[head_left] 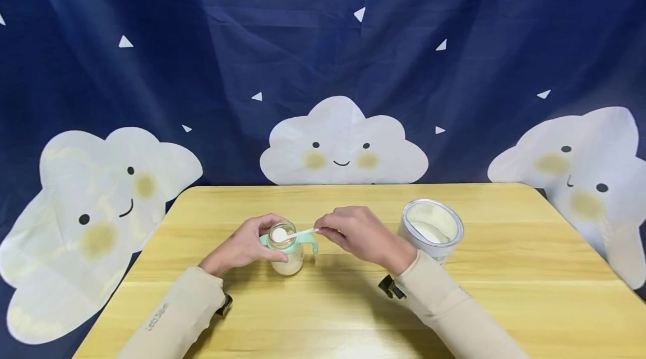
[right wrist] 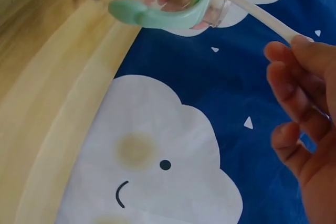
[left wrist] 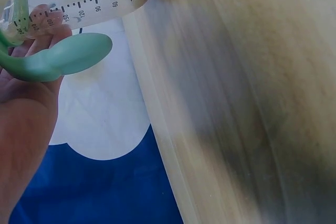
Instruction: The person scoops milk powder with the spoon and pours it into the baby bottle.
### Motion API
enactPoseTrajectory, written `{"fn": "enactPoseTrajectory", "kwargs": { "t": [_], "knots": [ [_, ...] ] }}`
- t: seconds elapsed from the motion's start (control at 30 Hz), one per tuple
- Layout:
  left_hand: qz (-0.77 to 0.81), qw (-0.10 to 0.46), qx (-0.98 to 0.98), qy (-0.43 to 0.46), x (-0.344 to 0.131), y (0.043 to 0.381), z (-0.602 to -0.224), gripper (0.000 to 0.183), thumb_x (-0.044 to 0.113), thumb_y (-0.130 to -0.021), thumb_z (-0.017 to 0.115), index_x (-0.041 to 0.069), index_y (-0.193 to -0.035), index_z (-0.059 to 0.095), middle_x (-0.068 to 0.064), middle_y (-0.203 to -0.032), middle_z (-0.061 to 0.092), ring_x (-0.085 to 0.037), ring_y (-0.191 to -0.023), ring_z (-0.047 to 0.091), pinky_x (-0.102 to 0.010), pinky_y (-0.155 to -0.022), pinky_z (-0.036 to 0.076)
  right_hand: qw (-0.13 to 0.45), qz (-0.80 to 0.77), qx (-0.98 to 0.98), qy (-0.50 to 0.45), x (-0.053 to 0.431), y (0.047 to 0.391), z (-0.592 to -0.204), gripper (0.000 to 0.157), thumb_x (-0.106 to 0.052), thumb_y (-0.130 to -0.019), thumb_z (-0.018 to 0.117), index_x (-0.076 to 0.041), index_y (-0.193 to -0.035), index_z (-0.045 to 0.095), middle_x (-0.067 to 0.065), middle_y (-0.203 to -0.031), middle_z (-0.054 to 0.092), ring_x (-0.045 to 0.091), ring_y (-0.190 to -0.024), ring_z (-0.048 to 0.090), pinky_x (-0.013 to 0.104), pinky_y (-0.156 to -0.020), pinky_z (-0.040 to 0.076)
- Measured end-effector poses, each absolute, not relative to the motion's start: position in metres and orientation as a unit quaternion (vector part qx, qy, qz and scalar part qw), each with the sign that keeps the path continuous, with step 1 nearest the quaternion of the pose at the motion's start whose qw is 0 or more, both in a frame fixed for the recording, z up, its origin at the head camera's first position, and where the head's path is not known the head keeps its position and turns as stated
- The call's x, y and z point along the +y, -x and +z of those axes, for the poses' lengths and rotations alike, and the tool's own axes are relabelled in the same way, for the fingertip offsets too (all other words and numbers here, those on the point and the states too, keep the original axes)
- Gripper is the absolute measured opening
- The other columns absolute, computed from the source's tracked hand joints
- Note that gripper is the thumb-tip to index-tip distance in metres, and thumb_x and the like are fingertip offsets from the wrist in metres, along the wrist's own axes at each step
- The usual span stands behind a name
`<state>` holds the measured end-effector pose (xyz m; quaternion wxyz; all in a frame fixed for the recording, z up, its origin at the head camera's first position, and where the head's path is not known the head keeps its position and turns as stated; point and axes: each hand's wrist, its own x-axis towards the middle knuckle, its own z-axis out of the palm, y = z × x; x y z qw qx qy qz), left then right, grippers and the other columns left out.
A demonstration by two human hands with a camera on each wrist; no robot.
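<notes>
A clear baby bottle with mint-green handles stands uncapped on the table, pale contents in its lower part. My left hand grips it from the left, thumb in front and fingers behind. In the left wrist view, volume marks run along the bottle, beside a green handle. My right hand pinches the handle end of a white scoop, whose bowl is at the bottle's open mouth. In the right wrist view, thumb and index finger hold the scoop handle; the other fingers are curled loosely.
An open milk powder tin with white powder inside stands right of my right hand, partly behind my forearm. The wooden table has its far edge against a dark blue curtain printed with smiling clouds.
</notes>
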<state>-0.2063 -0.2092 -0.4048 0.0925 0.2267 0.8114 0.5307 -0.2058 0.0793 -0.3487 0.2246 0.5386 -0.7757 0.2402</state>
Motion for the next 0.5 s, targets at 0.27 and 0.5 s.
{"fn": "enactPoseTrajectory", "kwargs": {
  "t": [0.27, 0.5],
  "knots": [
    [0.532, 0.095, 0.811, -0.225, -0.2099, 0.2062, -0.4057, 0.063, 0.014, -0.070, 0.093, 0.002, -0.124, 0.062, -0.009, -0.113, 0.068, -0.022, -0.102, 0.064, -0.025, -0.087, 0.051, 0.272, 0.210, -0.753, -0.561, 0.0834, 0.2082, -0.3511, 0.004, -0.011, -0.093, 0.071, -0.012, -0.094, 0.074, -0.006, -0.088, 0.073, 0.006, -0.071, 0.064, 0.021, -0.064, 0.052],
    [0.530, 0.091, 0.812, -0.230, -0.2101, 0.2064, -0.4061, 0.062, 0.015, -0.071, 0.092, 0.002, -0.124, 0.062, -0.009, -0.112, 0.068, -0.021, -0.102, 0.064, -0.025, -0.087, 0.051, 0.269, 0.218, -0.757, -0.554, 0.0871, 0.2084, -0.3515, 0.003, -0.011, -0.092, 0.072, -0.012, -0.095, 0.074, -0.006, -0.087, 0.073, 0.006, -0.070, 0.063, 0.021, -0.064, 0.052]
  ]
}}
